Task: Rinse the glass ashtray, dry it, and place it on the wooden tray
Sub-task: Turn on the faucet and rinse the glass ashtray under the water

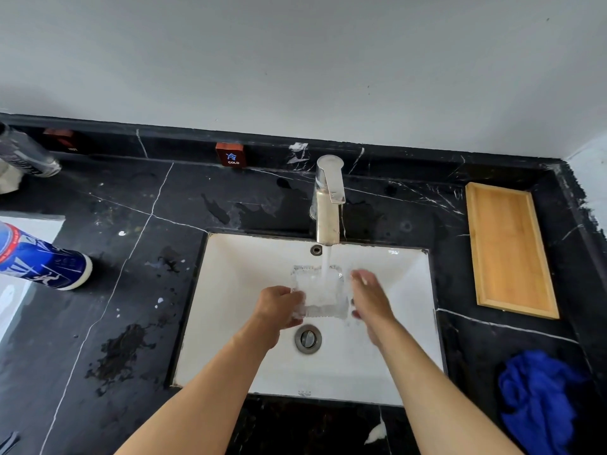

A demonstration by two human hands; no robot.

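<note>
A square clear glass ashtray (318,290) is held over the white sink (230,323), under water running from the chrome faucet (328,198). My left hand (279,307) grips its left edge. My right hand (369,298) lies flat against its right side with the fingers stretched out. The wooden tray (510,249) rests empty on the black counter to the right of the sink. A crumpled blue cloth (538,399) lies on the counter at the front right.
The black marble counter (131,290) is wet in patches. A blue and white bottle (42,257) lies at the left, another dark bottle (26,156) at the back left. A red COLD sign (231,155) stands against the back ledge. The sink drain (307,338) sits below the hands.
</note>
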